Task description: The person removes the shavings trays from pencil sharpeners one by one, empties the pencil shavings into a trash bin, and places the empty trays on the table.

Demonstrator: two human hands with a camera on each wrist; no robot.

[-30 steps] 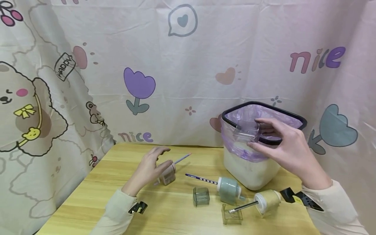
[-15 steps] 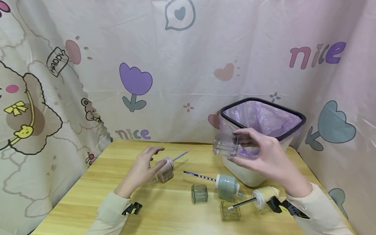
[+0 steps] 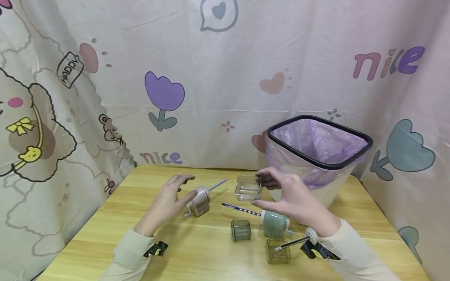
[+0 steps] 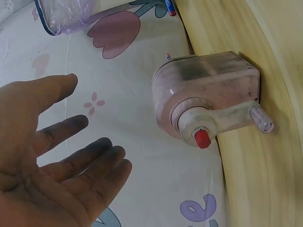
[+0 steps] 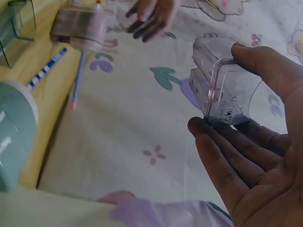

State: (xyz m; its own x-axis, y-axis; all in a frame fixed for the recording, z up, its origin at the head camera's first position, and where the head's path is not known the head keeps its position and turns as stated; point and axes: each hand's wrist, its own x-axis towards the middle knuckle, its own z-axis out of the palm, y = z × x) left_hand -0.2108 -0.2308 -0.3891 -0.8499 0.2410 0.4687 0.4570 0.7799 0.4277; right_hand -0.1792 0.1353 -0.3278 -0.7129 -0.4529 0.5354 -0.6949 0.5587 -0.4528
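Observation:
My right hand [image 3: 293,195] pinches a clear plastic shavings drawer [image 3: 247,189] between thumb and fingers, raised over the table. In the right wrist view the drawer [image 5: 220,82] looks see-through, with faint lettering on one side. My left hand [image 3: 168,203] hovers beside a pink crank pencil sharpener [image 3: 200,203], fingers loosely bent around air. The left wrist view shows the hand [image 4: 71,161] apart from the sharpener [image 4: 208,80], whose crank has a red knob [image 4: 202,138] at its centre. A light blue pencil [image 3: 218,184] sticks out of the sharpener's far side.
A teal sharpener [image 3: 274,226] holds a dotted blue pencil [image 3: 242,210]. Grey-green [image 3: 241,231] and olive drawers [image 3: 277,255] lie in front. A black pencil [image 3: 295,242] leads to a sharpener mostly hidden by my right wrist. Behind stands a purple-lined bin [image 3: 320,164].
My right hand has carried the clear drawer from over the bin leftward and down, towards the pink sharpener. The left hand stays beside that sharpener, and the head view has shifted slightly.

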